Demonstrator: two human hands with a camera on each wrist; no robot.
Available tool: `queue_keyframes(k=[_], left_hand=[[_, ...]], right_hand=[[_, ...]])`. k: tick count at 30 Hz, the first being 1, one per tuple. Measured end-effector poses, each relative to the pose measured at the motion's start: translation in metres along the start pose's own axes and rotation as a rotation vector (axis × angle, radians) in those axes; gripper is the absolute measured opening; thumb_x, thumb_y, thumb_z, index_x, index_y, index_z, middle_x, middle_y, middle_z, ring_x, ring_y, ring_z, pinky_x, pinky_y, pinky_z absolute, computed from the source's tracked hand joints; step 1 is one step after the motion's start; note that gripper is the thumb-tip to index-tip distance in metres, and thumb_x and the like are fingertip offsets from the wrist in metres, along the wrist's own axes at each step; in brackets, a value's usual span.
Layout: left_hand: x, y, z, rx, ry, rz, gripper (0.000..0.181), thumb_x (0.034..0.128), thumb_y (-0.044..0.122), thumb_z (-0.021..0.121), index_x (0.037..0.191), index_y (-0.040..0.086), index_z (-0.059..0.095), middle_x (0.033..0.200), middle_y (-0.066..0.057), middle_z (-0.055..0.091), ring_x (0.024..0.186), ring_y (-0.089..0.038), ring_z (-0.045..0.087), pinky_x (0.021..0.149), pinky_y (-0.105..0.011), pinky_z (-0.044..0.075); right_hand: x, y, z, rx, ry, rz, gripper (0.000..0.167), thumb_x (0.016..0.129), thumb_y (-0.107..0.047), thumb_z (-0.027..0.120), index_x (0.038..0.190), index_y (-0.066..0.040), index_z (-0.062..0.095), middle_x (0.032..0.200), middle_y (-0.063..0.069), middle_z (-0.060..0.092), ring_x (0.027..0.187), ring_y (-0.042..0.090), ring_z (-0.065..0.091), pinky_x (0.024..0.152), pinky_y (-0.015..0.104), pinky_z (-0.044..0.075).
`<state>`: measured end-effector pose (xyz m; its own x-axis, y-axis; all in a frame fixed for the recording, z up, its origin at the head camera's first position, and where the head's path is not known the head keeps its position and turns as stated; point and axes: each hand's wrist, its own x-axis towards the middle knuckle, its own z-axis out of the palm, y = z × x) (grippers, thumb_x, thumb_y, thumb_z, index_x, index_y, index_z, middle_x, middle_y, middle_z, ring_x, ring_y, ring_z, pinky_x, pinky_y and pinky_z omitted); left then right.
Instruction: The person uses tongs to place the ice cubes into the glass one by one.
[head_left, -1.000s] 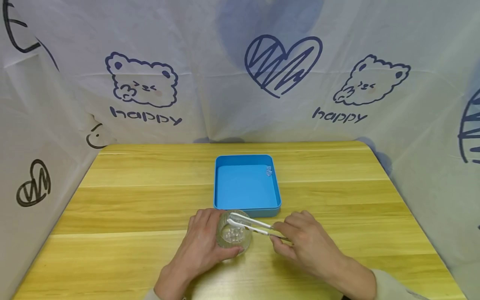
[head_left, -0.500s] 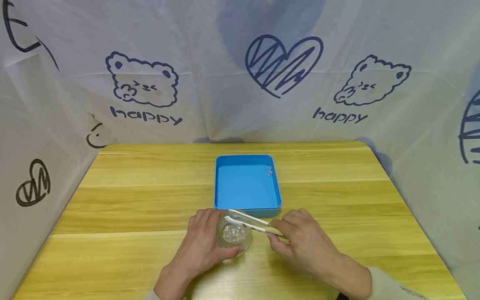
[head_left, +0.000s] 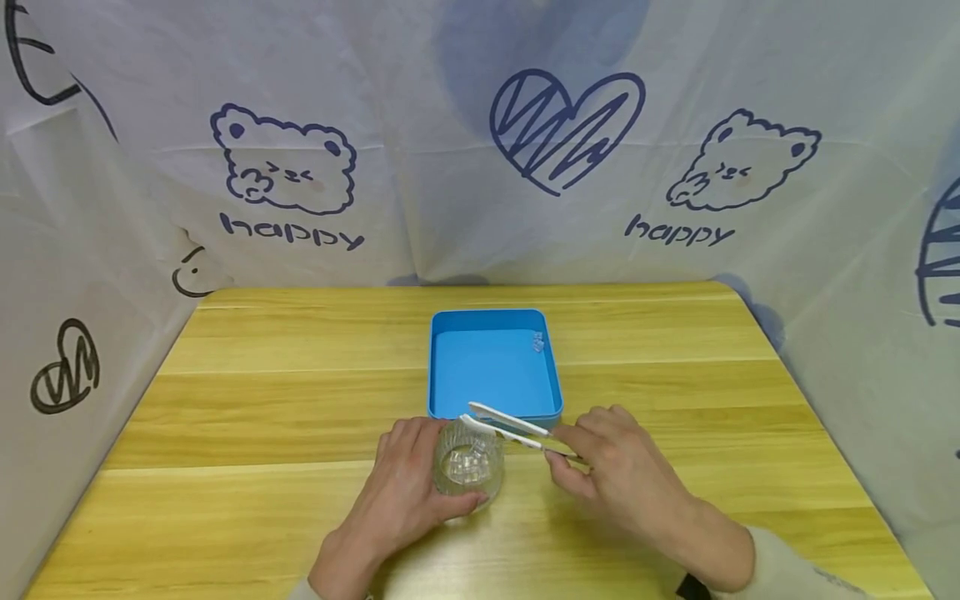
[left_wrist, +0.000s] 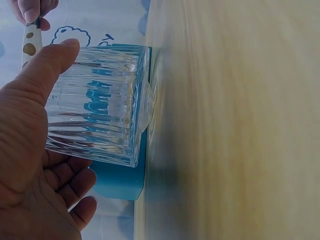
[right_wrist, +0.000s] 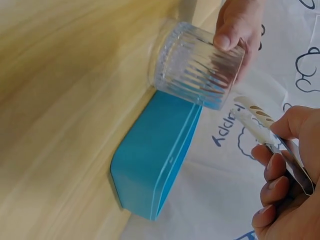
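A clear ribbed glass [head_left: 489,479] stands on the table, with clear pieces visible at its bottom. My left hand [head_left: 401,479] grips it from the left, thumb at the near side. In my right hand [head_left: 618,462] are white-tipped metal tongs [head_left: 513,427], pinched between thumb and fingers. Their tips are apart, over the glass's far rim and the front edge of a blue square box [head_left: 487,371]. In the right wrist view the tongs' tips [right_wrist: 245,117] lie just beyond the glass's mouth; whether they hold a clear piece is hard to tell. Small clear pieces [head_left: 537,342] lie in the box's far right corner.
The blue box sits directly behind the glass on a wood-grain table [head_left: 675,383]. White cloth [head_left: 450,250] with drawn bears and hearts hangs behind the table and at both sides.
The tongs dipped slightly left over the glass, then rose and moved away towards the box's front edge with my right hand. My left hand and the glass have stayed in place.
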<state>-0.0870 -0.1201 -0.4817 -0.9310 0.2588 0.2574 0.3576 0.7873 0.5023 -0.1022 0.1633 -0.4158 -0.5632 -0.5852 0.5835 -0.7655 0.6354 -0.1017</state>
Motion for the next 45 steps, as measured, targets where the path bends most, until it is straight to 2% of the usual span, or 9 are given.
queue_keyframes(k=[5,13,21,25,30,33,39,42,45], left_hand=[[0.000,0.000,0.000,0.009,0.012,0.006,0.090,0.0644,0.056,0.097,0.131,0.007,0.061,0.122,-0.006,0.067,0.118,-0.027,0.058,0.104,-0.047,0.044],[0.000,0.001,0.000,0.005,0.010,-0.001,0.090,0.0638,0.056,0.097,0.130,0.007,0.061,0.121,-0.006,0.066,0.118,-0.027,0.058,0.105,-0.048,0.044],[0.000,0.001,0.000,0.008,0.010,0.001,0.089,0.0645,0.056,0.097,0.130,0.006,0.061,0.122,-0.007,0.066,0.118,-0.027,0.058,0.105,-0.048,0.044],[0.000,0.001,0.000,0.009,0.009,-0.002,0.090,0.0646,0.056,0.097,0.130,0.006,0.061,0.122,-0.007,0.066,0.118,-0.027,0.058,0.105,-0.049,0.045],[0.000,0.000,0.001,0.000,0.003,-0.009,0.092,0.0643,0.057,0.097,0.131,0.006,0.060,0.123,-0.007,0.066,0.118,-0.027,0.058,0.106,-0.049,0.045],[0.000,0.000,0.002,-0.008,0.000,-0.014,0.093,0.0643,0.059,0.096,0.132,0.007,0.060,0.123,-0.007,0.066,0.118,-0.027,0.058,0.107,-0.049,0.044],[0.000,0.000,0.003,-0.003,0.014,-0.004,0.093,0.0632,0.058,0.097,0.131,0.007,0.060,0.122,-0.007,0.066,0.117,-0.027,0.058,0.106,-0.049,0.045],[0.000,-0.001,0.003,-0.007,0.010,-0.013,0.093,0.0635,0.059,0.096,0.132,0.008,0.060,0.123,-0.006,0.066,0.116,-0.026,0.058,0.106,-0.048,0.045],[0.001,-0.001,0.002,-0.021,0.000,-0.024,0.093,0.0643,0.060,0.096,0.133,0.008,0.060,0.124,-0.006,0.065,0.117,-0.026,0.058,0.107,-0.048,0.044]], right_hand=[[0.005,0.008,-0.004,-0.010,0.031,-0.021,0.041,0.108,-0.034,0.054,0.093,-0.006,0.079,0.072,-0.003,0.064,0.065,0.009,0.052,0.060,0.028,0.042],[0.014,0.024,-0.005,-0.055,0.019,-0.002,0.024,0.095,-0.023,0.066,0.088,-0.004,0.078,0.066,-0.001,0.061,0.059,0.010,0.051,0.057,0.030,0.044],[0.028,0.041,-0.004,-0.140,-0.100,0.116,0.020,0.089,-0.021,0.079,0.092,-0.001,0.078,0.067,0.003,0.064,0.061,0.017,0.055,0.059,0.033,0.044],[0.037,0.049,0.002,-0.198,-0.156,0.175,0.021,0.090,-0.020,0.078,0.080,-0.003,0.073,0.059,0.000,0.053,0.056,0.017,0.046,0.056,0.032,0.038],[0.050,0.059,0.009,-0.285,-0.224,0.214,0.037,0.091,-0.019,0.075,0.062,-0.011,0.054,0.055,-0.002,0.039,0.052,0.018,0.039,0.054,0.032,0.030],[0.057,0.064,0.012,-0.342,-0.265,0.215,0.043,0.091,-0.018,0.074,0.058,-0.013,0.047,0.055,-0.001,0.039,0.053,0.020,0.040,0.054,0.033,0.030],[0.072,0.070,0.015,-0.484,-0.328,0.139,0.042,0.089,-0.020,0.077,0.058,-0.012,0.050,0.057,0.001,0.044,0.055,0.021,0.042,0.057,0.033,0.031],[0.080,0.070,0.019,-0.513,-0.356,0.114,0.043,0.090,-0.021,0.077,0.057,-0.012,0.050,0.057,0.001,0.045,0.055,0.021,0.043,0.058,0.032,0.030],[0.088,0.071,0.023,-0.518,-0.390,0.128,0.044,0.091,-0.020,0.075,0.056,-0.013,0.049,0.057,0.001,0.045,0.055,0.021,0.044,0.058,0.032,0.030]])
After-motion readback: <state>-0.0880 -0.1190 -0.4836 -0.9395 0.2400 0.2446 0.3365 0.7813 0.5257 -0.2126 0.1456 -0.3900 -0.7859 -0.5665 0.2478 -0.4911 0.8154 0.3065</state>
